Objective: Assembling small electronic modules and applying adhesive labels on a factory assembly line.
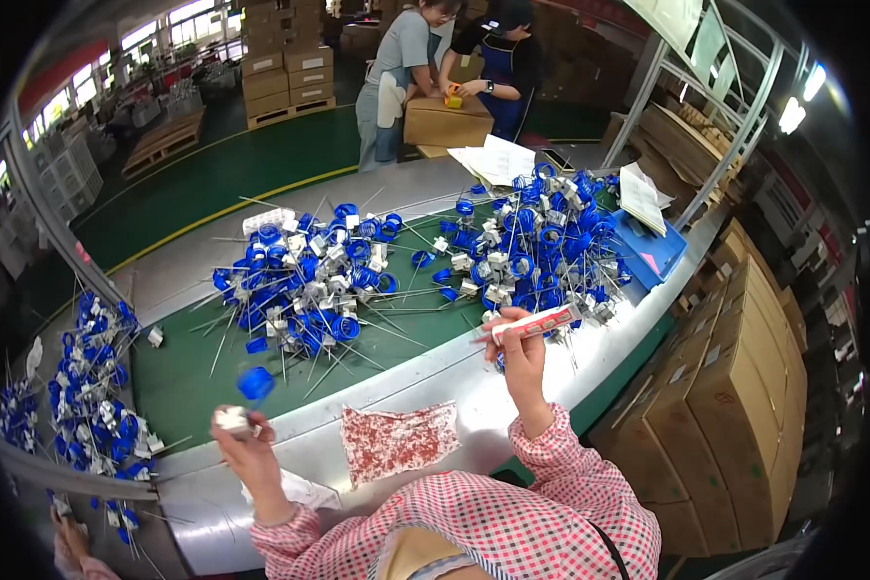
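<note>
My left hand (pixel 249 454) is closed around a small white block-shaped part (pixel 230 419) with a blue coil (pixel 255 384) standing just above the fingers. Held in my right hand (pixel 524 372) is a white marker pen (pixel 536 324) with red markings, its narrow end pointing left. Between my hands a white cloth with red stains (pixel 399 442) lies on the metal edge of the bench. Beyond them, a pile of similar white parts with blue coils and thin metal rods (pixel 309 275) rests on the green surface, and a second pile (pixel 536 242) lies to its right.
More such parts (pixel 92 387) are heaped at the left, where another person's hand (pixel 71 535) shows. A blue tray (pixel 650 246) with papers (pixel 643 198) stands at the far right. Large cartons (pixel 715 406) are stacked on the right. Two people work at a carton (pixel 447 124) beyond the bench.
</note>
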